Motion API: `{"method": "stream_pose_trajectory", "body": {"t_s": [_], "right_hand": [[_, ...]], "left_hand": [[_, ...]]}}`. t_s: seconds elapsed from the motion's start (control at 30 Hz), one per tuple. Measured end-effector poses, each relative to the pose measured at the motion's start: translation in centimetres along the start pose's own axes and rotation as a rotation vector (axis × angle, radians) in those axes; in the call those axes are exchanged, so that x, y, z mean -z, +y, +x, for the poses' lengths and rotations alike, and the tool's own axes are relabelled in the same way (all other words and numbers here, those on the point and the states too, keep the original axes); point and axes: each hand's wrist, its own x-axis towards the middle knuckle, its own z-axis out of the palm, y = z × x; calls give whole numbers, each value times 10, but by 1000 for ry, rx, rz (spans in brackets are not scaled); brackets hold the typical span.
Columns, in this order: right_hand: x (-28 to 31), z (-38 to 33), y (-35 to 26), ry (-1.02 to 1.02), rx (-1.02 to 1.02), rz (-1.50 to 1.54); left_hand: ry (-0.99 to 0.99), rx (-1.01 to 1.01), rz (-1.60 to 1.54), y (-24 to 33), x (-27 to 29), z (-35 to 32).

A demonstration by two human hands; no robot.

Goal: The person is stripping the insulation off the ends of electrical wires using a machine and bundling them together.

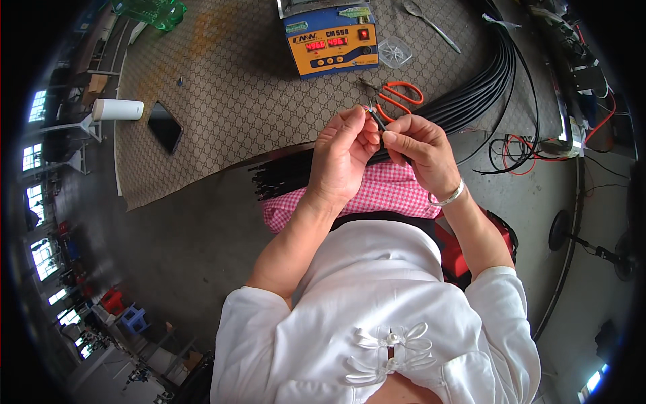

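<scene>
Above my lap, close to the table's near edge, both hands meet at the end of a black cable (379, 122). My right hand (426, 149), with a silver bangle at its wrist, pinches the cable between thumb and fingers. The fingers of my left hand (342, 149) close around the thin wire ends at its tip; these are too small to make out fully. Just beyond my hands lie orange-handled nippers (402, 88). A thick bundle of black cables (471, 97) runs from the far right, under my hands, to cut ends on a pink checked cloth (397, 190) across my lap.
A blue and orange heating unit (333, 50) with a lit red display stands on the patterned tabletop (222, 87). Beside it are a small clear dish (394, 52) and a spoon (432, 25). At the left lie a phone (165, 127), a white cup (118, 110) and a green bottle (153, 11).
</scene>
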Motion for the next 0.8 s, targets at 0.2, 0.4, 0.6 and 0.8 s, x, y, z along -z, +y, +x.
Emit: {"method": "stream_pose_trajectory", "body": {"t_s": [0.2, 0.4, 0.6, 0.8], "right_hand": [[5, 0, 0, -20, -6, -64], [6, -2, -3, -13, -28, -112], [10, -1, -3, -47, -58, -66], [11, 1, -6, -82, -117, 73]], "left_hand": [[-19, 56, -9, 6, 1, -2], [-45, 155, -11, 15, 1, 2], [-28, 225, -34, 18, -2, 6], [-22, 264, -119, 15, -2, 7]]}}
